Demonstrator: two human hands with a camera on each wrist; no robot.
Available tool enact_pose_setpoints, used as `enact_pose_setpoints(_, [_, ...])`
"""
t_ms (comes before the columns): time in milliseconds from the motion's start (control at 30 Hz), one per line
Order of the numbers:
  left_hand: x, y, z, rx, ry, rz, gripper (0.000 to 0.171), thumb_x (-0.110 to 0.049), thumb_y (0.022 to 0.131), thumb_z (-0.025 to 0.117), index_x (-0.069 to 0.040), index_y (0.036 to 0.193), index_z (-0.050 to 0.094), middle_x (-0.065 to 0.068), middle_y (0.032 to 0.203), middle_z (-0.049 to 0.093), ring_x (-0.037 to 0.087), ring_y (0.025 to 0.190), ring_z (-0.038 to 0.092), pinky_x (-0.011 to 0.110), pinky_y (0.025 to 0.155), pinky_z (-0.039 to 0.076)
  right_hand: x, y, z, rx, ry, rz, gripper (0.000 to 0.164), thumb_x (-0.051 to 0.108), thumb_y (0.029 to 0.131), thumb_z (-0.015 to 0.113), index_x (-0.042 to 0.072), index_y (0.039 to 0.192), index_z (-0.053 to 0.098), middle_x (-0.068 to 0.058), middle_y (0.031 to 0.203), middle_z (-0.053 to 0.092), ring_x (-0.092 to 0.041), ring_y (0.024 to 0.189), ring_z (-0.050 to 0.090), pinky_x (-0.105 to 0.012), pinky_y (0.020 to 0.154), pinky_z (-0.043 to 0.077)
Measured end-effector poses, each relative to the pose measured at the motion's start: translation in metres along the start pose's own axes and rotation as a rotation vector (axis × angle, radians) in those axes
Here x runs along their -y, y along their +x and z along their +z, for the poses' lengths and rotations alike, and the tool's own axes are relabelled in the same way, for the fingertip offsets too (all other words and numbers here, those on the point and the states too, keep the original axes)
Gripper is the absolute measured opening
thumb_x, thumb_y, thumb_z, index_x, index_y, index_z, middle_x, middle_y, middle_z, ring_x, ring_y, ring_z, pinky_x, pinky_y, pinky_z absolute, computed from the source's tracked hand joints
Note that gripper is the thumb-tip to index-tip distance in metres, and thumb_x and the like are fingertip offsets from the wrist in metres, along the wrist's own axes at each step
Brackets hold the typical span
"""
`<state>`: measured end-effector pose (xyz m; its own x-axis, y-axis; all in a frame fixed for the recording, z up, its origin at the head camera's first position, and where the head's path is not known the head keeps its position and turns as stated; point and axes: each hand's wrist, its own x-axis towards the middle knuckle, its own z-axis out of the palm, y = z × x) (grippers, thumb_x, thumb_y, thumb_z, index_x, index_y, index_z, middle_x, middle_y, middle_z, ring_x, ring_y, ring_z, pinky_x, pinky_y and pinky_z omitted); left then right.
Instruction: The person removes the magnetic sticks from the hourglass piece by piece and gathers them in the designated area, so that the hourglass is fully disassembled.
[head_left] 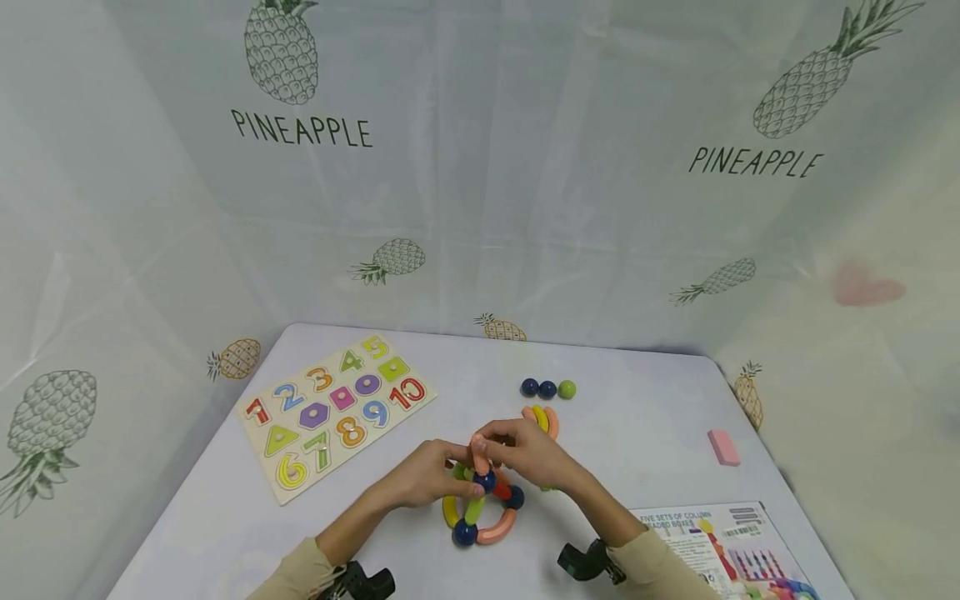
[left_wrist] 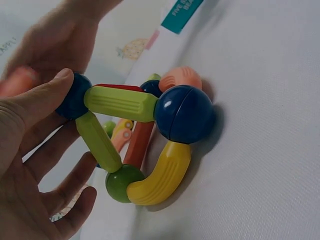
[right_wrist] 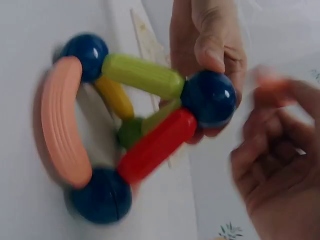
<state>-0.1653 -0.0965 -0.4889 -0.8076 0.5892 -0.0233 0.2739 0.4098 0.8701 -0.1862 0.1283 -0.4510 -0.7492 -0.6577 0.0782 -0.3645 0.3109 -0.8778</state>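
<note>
A pyramid-like frame of magnetic sticks and balls stands on the table. Two lime sticks and a red stick (right_wrist: 157,146) rise to its top blue ball (right_wrist: 209,99). Around its base run a yellow curved stick (left_wrist: 162,177), a salmon curved stick (right_wrist: 62,122), blue balls and a green ball (left_wrist: 124,183). My left hand (head_left: 423,477) holds the top ball, thumb on one side and fingers behind it. Just above, my right hand (head_left: 523,450) pinches a salmon stick (head_left: 478,458), blurred in both wrist views. In the right wrist view this stick is apart from the ball.
A number-and-shape puzzle board (head_left: 337,412) lies at the left. Behind my hands are two blue balls and a lime ball (head_left: 567,389), with curved sticks (head_left: 552,421) nearer. A pink block (head_left: 723,447) and a printed sheet (head_left: 731,546) lie at the right.
</note>
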Motion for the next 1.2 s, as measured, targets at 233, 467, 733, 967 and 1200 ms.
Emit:
enact_pose_setpoints(233, [-0.001, -0.001, -0.001, 0.009, 0.002, -0.011, 0.032, -0.038, 0.087, 0.079, -0.026, 0.117, 0.075, -0.015, 0.11, 0.073, 0.019, 0.107, 0.064, 0.038, 0.086, 0.05, 0.008, -0.001, -0.015, -0.097, 0.107, -0.016, 0.018, 0.025, 0.105, 0.056, 0.018, 0.109, 0.071, -0.01, 0.082, 0.059, -0.027, 0.072, 0.053, -0.026, 0.063, 0.045])
enact_pose_setpoints(467, [0.0, -0.003, 0.002, 0.026, -0.008, 0.003, 0.035, -0.039, 0.089, 0.077, -0.023, 0.12, 0.075, -0.017, 0.112, 0.072, 0.021, 0.109, 0.064, 0.029, 0.083, 0.049, -0.005, -0.006, -0.024, -0.098, 0.039, 0.045, 0.018, 0.029, 0.104, 0.057, 0.019, 0.111, 0.07, -0.007, 0.087, 0.066, -0.029, 0.078, 0.058, -0.029, 0.061, 0.048])
enact_pose_setpoints(733, [-0.001, -0.004, 0.002, 0.021, -0.026, -0.038, 0.03, -0.039, 0.087, 0.078, -0.031, 0.117, 0.075, -0.018, 0.108, 0.072, 0.027, 0.104, 0.06, 0.026, 0.077, 0.044, -0.037, -0.015, -0.044, -0.188, -0.212, 0.224, 0.03, 0.04, 0.1, 0.063, 0.013, 0.106, 0.073, 0.004, 0.083, 0.069, -0.014, 0.076, 0.062, -0.028, 0.066, 0.052])
enact_pose_setpoints(967, [-0.001, -0.004, 0.002, 0.021, -0.029, -0.033, 0.034, -0.038, 0.087, 0.079, -0.027, 0.119, 0.075, -0.019, 0.108, 0.072, 0.024, 0.108, 0.06, 0.029, 0.085, 0.045, -0.054, -0.03, -0.064, -0.183, -0.214, 0.443, 0.026, 0.035, 0.098, 0.065, 0.011, 0.098, 0.074, -0.005, 0.082, 0.067, -0.021, 0.072, 0.06, -0.032, 0.059, 0.047])
enact_pose_setpoints(1200, [-0.002, -0.004, 0.001, 0.018, -0.03, -0.031, 0.035, -0.038, 0.087, 0.079, -0.026, 0.12, 0.075, -0.019, 0.11, 0.072, 0.023, 0.113, 0.06, 0.031, 0.089, 0.046, -0.067, -0.044, -0.075, -0.145, -0.225, 0.61, 0.023, 0.031, 0.096, 0.069, 0.011, 0.086, 0.074, -0.006, 0.075, 0.067, -0.019, 0.065, 0.057, -0.027, 0.053, 0.037])
